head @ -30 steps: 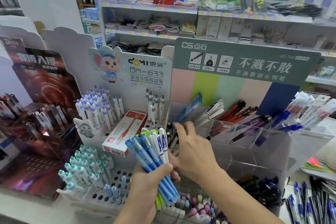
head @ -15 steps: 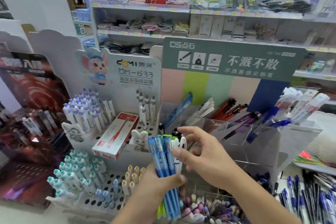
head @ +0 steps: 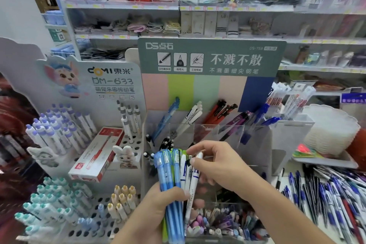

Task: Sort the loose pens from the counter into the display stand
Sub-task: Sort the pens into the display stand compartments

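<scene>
My left hand (head: 156,212) grips a bundle of pens (head: 172,180) upright: several blue ones, a green one and a few white ones. My right hand (head: 219,166) pinches the top of a white pen (head: 195,176) at the right side of that bundle. Just behind stands the clear acrylic display stand (head: 255,144), its compartments holding blue, white, red and purple pens that lean to the right. Loose pens (head: 326,194) lie piled on the counter at the right.
A white perforated stand (head: 126,138) at the left holds purple, teal and cream-capped pens, with a red-and-white pen box (head: 97,154) lying on it. A lower clear bin (head: 223,222) holds small erasers. A stack of white trays (head: 332,130) sits far right. Store shelves fill the background.
My right hand came back from the stand's compartment to the bundle and now pinches a white pen's top. My left hand turned the bundle more upright.
</scene>
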